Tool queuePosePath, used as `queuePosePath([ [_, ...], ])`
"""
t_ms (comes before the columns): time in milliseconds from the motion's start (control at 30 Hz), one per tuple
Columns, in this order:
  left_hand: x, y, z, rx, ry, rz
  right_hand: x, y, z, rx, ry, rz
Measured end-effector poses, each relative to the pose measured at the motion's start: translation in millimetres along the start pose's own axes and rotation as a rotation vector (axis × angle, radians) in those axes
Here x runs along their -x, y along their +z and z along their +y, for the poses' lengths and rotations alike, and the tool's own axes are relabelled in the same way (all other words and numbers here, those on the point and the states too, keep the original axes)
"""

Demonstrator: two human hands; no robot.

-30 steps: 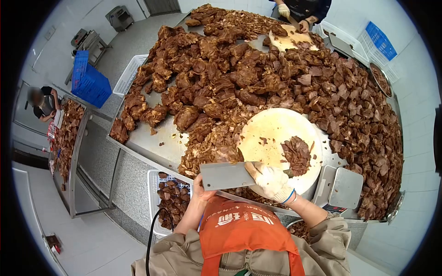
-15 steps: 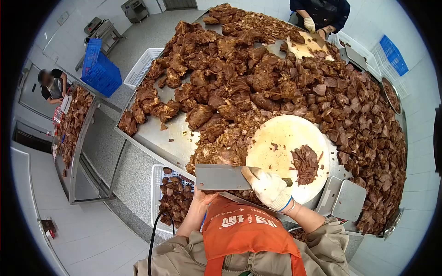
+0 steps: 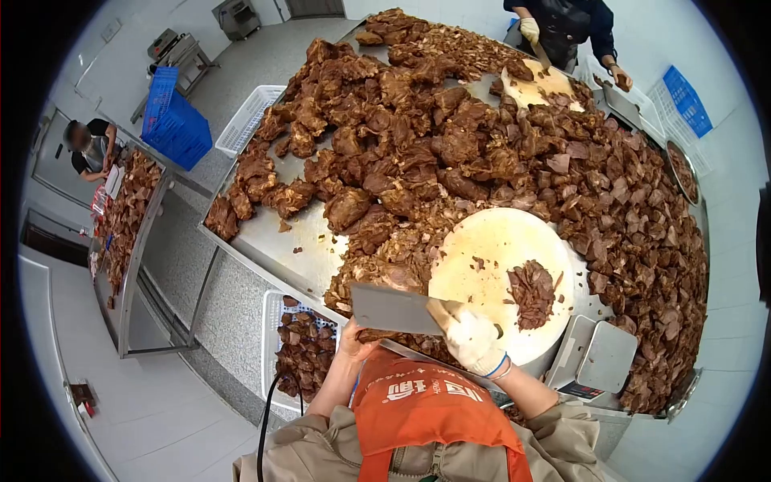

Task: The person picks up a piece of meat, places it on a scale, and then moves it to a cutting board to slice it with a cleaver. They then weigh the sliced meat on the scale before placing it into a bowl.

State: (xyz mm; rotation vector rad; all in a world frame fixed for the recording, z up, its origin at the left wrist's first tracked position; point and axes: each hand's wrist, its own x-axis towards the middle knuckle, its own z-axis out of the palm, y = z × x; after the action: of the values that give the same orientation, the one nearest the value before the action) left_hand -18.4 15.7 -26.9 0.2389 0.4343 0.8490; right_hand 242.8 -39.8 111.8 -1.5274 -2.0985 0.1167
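Note:
My right hand (image 3: pixel 474 337), in a white glove, is wrapped round the handle of a wide cleaver (image 3: pixel 395 308), whose blade points left. My left hand (image 3: pixel 352 344) is bare and sits beneath the blade's left end at the table edge; its fingers are partly hidden by the blade, and whether they hold anything cannot be made out. A round white cutting board (image 3: pixel 482 265) lies beyond my right hand, with a small heap of sliced meat (image 3: pixel 532 295) on it. Brown cooked meat chunks (image 3: pixel 393 161) are piled behind the board.
Cut meat (image 3: pixel 642 265) covers the table's right side. A scale (image 3: pixel 608 353) stands right of the board. Below the table's left edge is a white basket (image 3: pixel 273 345) of meat. Co-workers stand at the far side (image 3: pixel 562 28) and far left (image 3: pixel 96 149). Blue crates (image 3: pixel 177 128) stand left.
The cleaver has tilted, its left end slightly higher, and shifted a little right with my right hand. The far co-worker's hands have moved apart, one now reaching out over the scale beside them.

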Motion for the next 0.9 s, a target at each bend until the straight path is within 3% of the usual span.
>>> queuePosePath([
  [133,1,-13,-12,0.154,0.005,0.127,-9,-4,-5,0.017,-0.022,-0.012],
  [233,2,14,-1,-0.033,0.054,0.066,-2,9,13,0.106,0.027,-0.035],
  [300,4,24,4,0.091,-0.009,0.015,4,10,18,0.103,0.045,-0.049],
  [400,5,-8,-1,0.093,-0.01,-0.002,5,5,10,0.069,0.053,-0.076],
  [567,4,38,-3,0.255,-0.009,-0.032,-13,-17,1,0.012,-0.075,-0.044],
  [700,-4,-32,-18,0.134,0.073,0.11,-6,-18,-1,0.049,-0.115,-0.111],
  [767,-8,-39,-17,0.352,0.01,-0.113,-5,-16,2,0.067,-0.12,-0.122],
  [800,-8,-42,-17,0.35,0.009,-0.116,-7,-16,4,0.083,-0.133,-0.136],
  [867,-5,-33,-14,0.172,0.008,0.128,-11,-23,1,0.068,-0.152,-0.121],
  [900,-4,-37,-13,0.173,0.006,0.129,-13,-27,-1,0.054,-0.171,-0.111],
])
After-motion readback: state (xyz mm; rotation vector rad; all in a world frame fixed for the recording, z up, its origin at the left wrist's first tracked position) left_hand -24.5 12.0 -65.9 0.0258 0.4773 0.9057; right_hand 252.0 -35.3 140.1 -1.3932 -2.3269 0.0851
